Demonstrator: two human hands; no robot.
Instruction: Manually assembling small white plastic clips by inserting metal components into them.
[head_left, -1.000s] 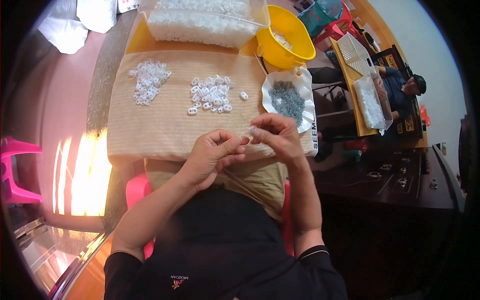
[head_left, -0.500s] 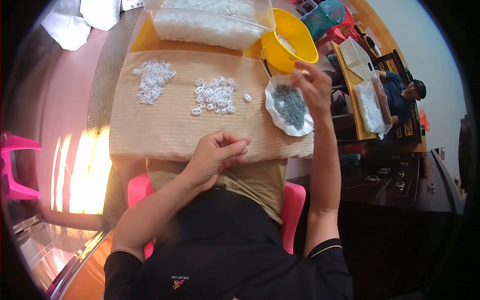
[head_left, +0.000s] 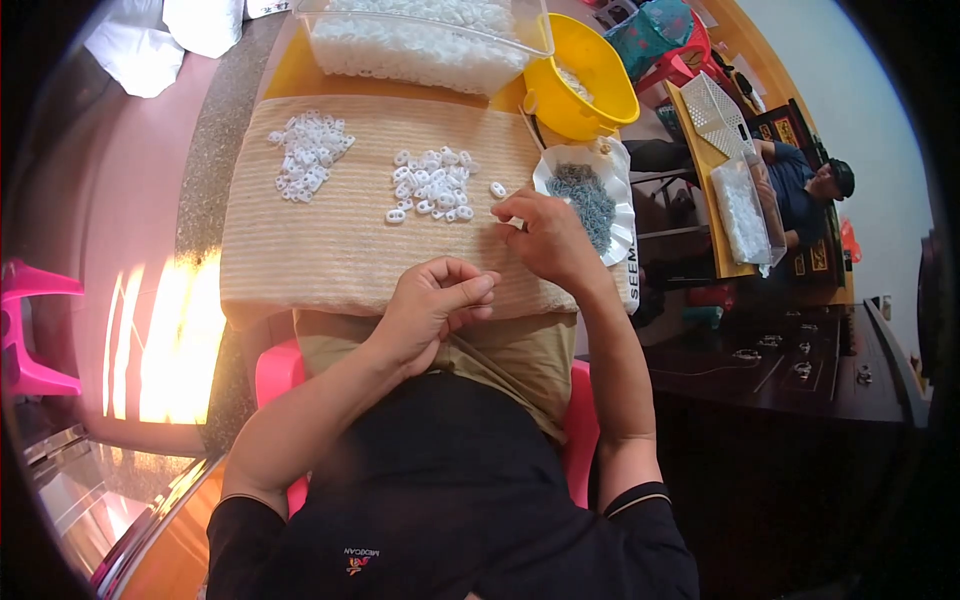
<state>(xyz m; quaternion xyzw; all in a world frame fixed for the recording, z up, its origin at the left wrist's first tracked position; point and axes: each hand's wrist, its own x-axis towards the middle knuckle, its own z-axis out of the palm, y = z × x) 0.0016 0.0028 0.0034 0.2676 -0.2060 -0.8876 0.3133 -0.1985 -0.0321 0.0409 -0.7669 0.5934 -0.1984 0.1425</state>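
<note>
My left hand [head_left: 440,305] is held in a pinch near the table's front edge, thumb against fingertips. Whatever lies in the pinch, if anything, is too small to make out. My right hand [head_left: 548,235] hovers over the cloth, fingers curved and apart, with nothing visible in them. Its fingertips are just below a lone white oval plastic piece [head_left: 498,189]. Left of that lies a pile of similar two-holed white pieces [head_left: 432,184]. Beside the right hand, a white wavy-rimmed dish [head_left: 620,200] holds many tiny grey pieces [head_left: 584,195], partly hidden by the hand.
Another heap of white plastic pieces [head_left: 312,150] lies at the left of the striped cloth [head_left: 300,250]. Behind stand a clear bin [head_left: 420,70] full of white parts and a yellow basin [head_left: 600,70]. At the right, a person [head_left: 800,190] sits by another table.
My right hand has come from above the dish's upper right side, down and left onto the cloth beside the lone white piece. My left hand keeps its pinch in nearly the same place.
</note>
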